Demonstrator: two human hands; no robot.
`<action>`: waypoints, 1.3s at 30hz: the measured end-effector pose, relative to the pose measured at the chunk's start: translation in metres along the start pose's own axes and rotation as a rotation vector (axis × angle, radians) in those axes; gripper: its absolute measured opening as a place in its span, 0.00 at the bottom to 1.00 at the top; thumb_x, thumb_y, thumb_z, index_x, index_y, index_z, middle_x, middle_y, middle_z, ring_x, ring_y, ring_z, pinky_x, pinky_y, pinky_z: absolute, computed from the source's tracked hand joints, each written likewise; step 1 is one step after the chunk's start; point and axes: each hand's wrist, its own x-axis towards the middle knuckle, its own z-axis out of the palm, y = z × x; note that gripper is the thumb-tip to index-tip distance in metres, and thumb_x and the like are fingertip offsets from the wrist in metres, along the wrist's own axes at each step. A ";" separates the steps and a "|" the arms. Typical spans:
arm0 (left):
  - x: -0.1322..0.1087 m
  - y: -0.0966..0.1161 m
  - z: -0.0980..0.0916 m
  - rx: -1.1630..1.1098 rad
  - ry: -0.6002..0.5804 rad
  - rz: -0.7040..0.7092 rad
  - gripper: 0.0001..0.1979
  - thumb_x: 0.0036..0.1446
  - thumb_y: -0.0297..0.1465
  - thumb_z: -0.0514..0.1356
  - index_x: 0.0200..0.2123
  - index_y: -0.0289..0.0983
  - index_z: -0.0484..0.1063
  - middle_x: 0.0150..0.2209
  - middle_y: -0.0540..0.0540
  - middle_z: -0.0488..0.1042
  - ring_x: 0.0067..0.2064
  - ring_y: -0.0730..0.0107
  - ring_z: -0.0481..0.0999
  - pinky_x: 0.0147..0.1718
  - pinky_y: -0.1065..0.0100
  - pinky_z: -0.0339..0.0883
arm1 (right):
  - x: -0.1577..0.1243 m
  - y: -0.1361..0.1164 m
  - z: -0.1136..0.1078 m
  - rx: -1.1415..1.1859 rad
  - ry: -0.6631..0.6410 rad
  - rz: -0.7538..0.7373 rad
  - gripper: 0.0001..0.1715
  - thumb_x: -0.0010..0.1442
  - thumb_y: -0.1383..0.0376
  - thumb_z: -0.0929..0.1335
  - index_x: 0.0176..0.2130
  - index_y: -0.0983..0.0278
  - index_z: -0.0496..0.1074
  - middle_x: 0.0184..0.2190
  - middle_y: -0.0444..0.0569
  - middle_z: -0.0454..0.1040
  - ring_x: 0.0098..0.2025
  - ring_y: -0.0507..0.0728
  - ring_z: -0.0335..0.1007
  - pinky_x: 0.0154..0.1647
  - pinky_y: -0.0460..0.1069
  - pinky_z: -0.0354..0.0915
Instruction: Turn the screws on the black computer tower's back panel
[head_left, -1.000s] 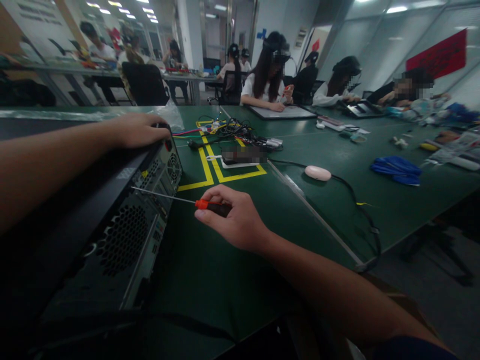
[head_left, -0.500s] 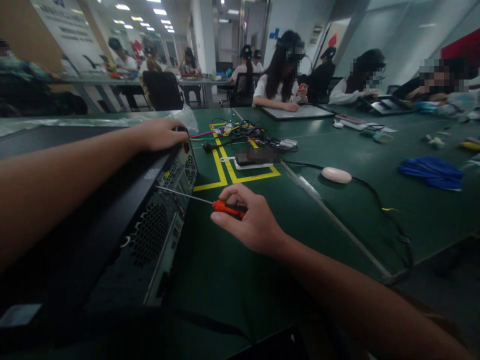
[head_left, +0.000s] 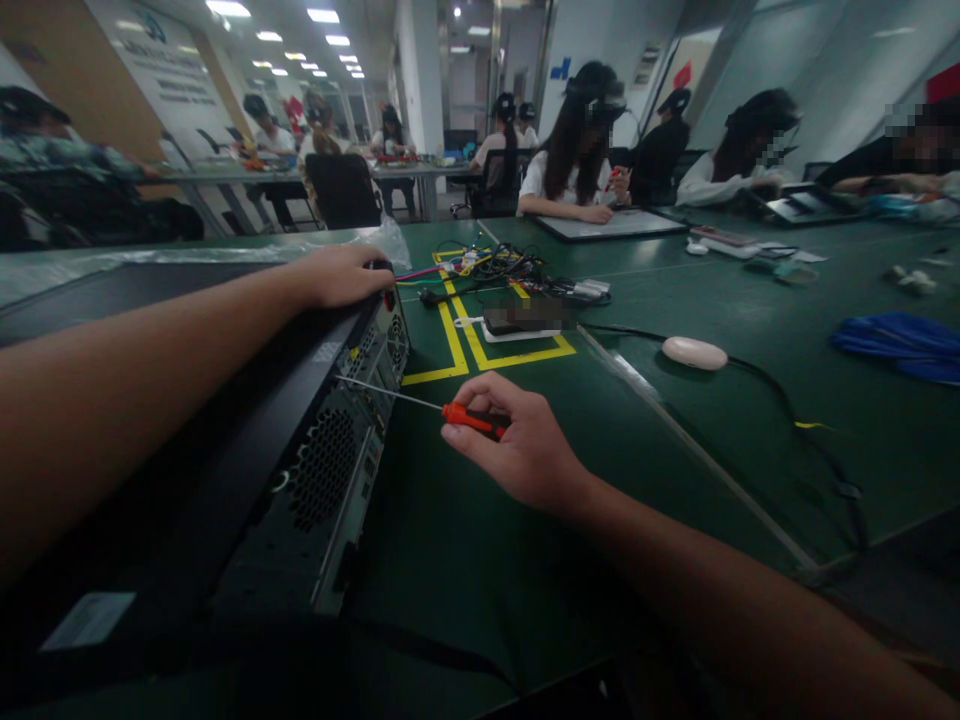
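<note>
A black desktop computer case (head_left: 187, 450) lies on its side at the left, its perforated metal rear panel facing right. My left hand (head_left: 341, 275) lies on top of the case near its far rear corner; the thumb runs along the edge and the other fingers are partly hidden. My right hand (head_left: 517, 440) is closed around the red and black handle of a screwdriver (head_left: 472, 418). Its long thin shaft points left, and the tip meets the upper edge of the rear panel. Whether a screw sits under the tip is too small to tell.
Beyond the case lie tangled cables (head_left: 517, 265) and a dark device on a white block (head_left: 525, 325) inside yellow tape. A pink oval object (head_left: 694, 353), a black cable (head_left: 787, 400) and a blue bundle (head_left: 900, 345) are to the right. Several people sit at tables behind.
The view has turned slightly left, so everything appears shifted to the right. Both hands, the screwdriver and the case keep nearly the same positions relative to one another.
</note>
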 end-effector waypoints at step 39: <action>-0.003 0.002 -0.002 0.010 -0.013 -0.002 0.35 0.55 0.49 0.48 0.61 0.39 0.71 0.59 0.39 0.74 0.59 0.47 0.72 0.58 0.56 0.64 | 0.000 -0.003 -0.002 -0.001 -0.006 0.019 0.11 0.60 0.61 0.73 0.40 0.63 0.72 0.27 0.40 0.72 0.27 0.49 0.65 0.31 0.47 0.61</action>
